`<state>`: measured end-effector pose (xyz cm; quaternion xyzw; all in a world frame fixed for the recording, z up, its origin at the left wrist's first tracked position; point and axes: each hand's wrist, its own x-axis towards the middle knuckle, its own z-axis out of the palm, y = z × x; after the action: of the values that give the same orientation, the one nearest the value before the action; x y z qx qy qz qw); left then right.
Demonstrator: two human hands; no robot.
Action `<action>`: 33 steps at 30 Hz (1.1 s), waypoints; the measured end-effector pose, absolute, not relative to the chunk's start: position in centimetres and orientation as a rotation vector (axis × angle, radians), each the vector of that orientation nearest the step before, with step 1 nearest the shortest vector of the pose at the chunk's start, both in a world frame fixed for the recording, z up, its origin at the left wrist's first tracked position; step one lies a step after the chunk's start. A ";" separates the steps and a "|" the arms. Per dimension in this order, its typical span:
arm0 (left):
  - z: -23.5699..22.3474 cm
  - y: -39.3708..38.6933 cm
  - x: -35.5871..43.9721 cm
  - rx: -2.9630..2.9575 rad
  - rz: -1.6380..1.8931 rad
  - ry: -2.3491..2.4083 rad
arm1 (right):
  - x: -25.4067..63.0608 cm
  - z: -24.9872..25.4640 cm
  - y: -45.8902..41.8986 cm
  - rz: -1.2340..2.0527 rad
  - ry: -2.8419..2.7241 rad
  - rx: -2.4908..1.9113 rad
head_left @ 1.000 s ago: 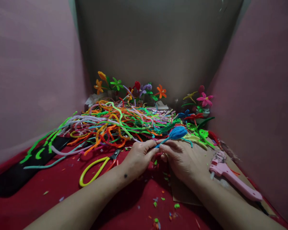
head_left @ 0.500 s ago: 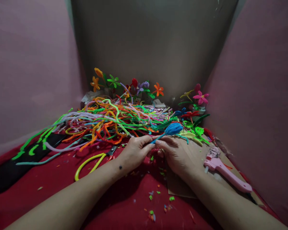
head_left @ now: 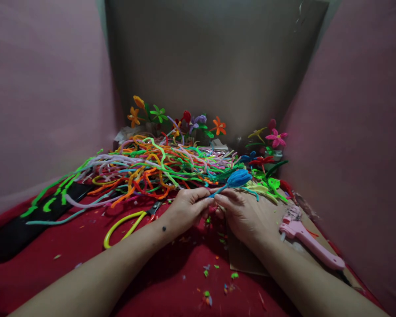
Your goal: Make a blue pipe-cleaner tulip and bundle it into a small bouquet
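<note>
A blue pipe-cleaner flower with a closed, tulip-like head is held between both hands, its head tilted up to the right. My left hand pinches the end of its blue stem between thumb and fingers. Close beside it, my right hand grips the stem just below the flower head. The fingertips of both hands nearly meet, and part of the stem is hidden by them. Yellow-handled scissors lie on the red cloth by my left forearm, their blades pointing toward the pile.
A heap of coloured pipe cleaners spreads behind my hands. Finished pipe-cleaner flowers stand along the back. On the right, a pink glue gun rests on cardboard. Fuzzy scraps dot the red cloth. Pink walls rise at both sides.
Both hands keep the same hold on the blue flower. The view has shifted very slightly; nothing else has visibly moved.
</note>
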<state>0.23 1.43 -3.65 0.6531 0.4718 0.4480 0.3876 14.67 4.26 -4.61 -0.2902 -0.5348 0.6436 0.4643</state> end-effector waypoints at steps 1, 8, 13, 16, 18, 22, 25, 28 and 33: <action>-3.6 1.4 0.2 1.593 1.115 1.176 | 14.7 -4.4 4.2 1.597 -1.334 -0.696; -3.2 1.3 -0.4 1.191 0.938 0.834 | 14.7 -5.1 4.5 1.700 -1.313 -0.547; -3.7 1.5 -0.7 0.935 0.798 0.597 | 14.6 -4.9 4.5 1.704 -1.309 -0.473; -3.9 1.6 -0.6 0.933 0.836 0.628 | 14.6 -4.8 4.6 1.668 -1.346 -0.464; -4.0 1.7 -0.5 0.923 0.856 0.634 | 14.6 -4.8 4.6 1.662 -1.340 -0.493; -4.5 1.7 -0.5 0.860 0.811 0.500 | 14.8 -5.1 4.7 1.712 -1.303 -0.498; -4.6 1.5 -0.3 0.817 0.780 0.412 | 14.9 -5.1 4.7 1.756 -1.295 -0.463; -4.1 1.2 0.1 0.873 0.816 0.496 | 14.7 -5.1 4.6 1.706 -1.279 -0.478; -4.2 0.8 0.3 1.579 1.168 1.150 | 14.4 -4.7 4.1 1.617 -1.240 -0.638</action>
<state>0.30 0.81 -4.16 0.6298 0.4588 0.4659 0.4193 14.36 4.07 -4.72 -0.2617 -0.5086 0.6635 0.4822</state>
